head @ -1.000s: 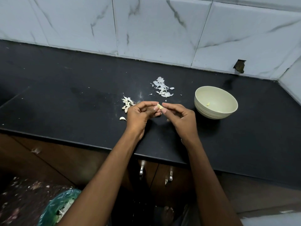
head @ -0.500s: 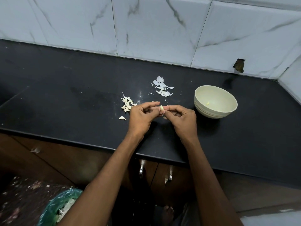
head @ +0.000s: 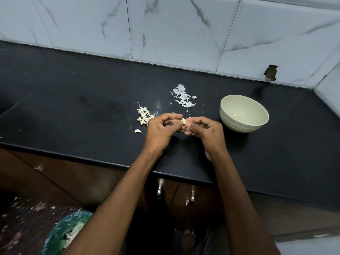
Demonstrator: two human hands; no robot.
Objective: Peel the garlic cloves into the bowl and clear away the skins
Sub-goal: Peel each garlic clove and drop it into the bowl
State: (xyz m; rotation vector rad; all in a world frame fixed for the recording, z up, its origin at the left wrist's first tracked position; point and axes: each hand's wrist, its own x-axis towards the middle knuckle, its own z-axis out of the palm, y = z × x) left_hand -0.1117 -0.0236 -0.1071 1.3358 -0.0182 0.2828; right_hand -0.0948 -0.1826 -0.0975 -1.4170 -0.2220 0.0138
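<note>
While my left hand point(head: 161, 128) and right hand point(head: 204, 128) pinch one garlic clove point(head: 183, 120) between fingertips, little has changed over the last second: I'm still working its skin loose. Unpeeled cloves point(head: 144, 115) wait just beyond my left hand, shed skins point(head: 184, 96) farther ahead, and the bowl point(head: 243, 113) right of my right hand holds one piece, so most remains.

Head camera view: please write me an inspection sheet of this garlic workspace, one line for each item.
Surface: dark counter, specks of skin on it.
Job's things: garlic clove pinched between both hands; pale bowl at right, one small piece inside; pile of unpeeled cloves and one stray clove at left.
Clutter: heap of white skins behind the hands.
Grippers: left hand and right hand both grip the clove above the counter.
Cables: nothing seen.
Surroundings: marble-tile wall with a hole; green-lined bin on the floor; cabinet handles below.
</note>
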